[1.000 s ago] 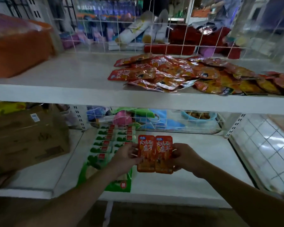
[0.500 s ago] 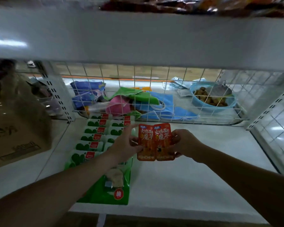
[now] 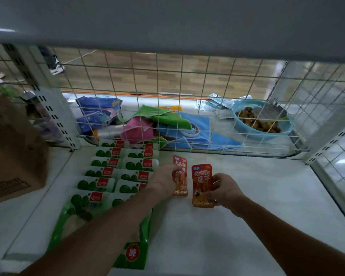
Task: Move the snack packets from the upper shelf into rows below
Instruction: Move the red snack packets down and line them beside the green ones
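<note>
White shelving fills the view: the lower shelf lies pale and flat under the grey underside of the upper shelf, with a wire grid closing the back. Far left of both hands stands a cardboard box. Nearer, just left of the left hand's grip, green-and-white packets lie in two overlapping rows, and the left forearm crosses over the nearest ones. The left hand pinches the left orange packet along its left edge, fingers closed on it, the packet's lower end down at the shelf. Just beside it, with a narrow gap between, the right orange packet is gripped by the right hand, fingers curled over its right edge. Behind the grid, beyond and to the right of that grip, a blue basket holds brown pieces.
</note>
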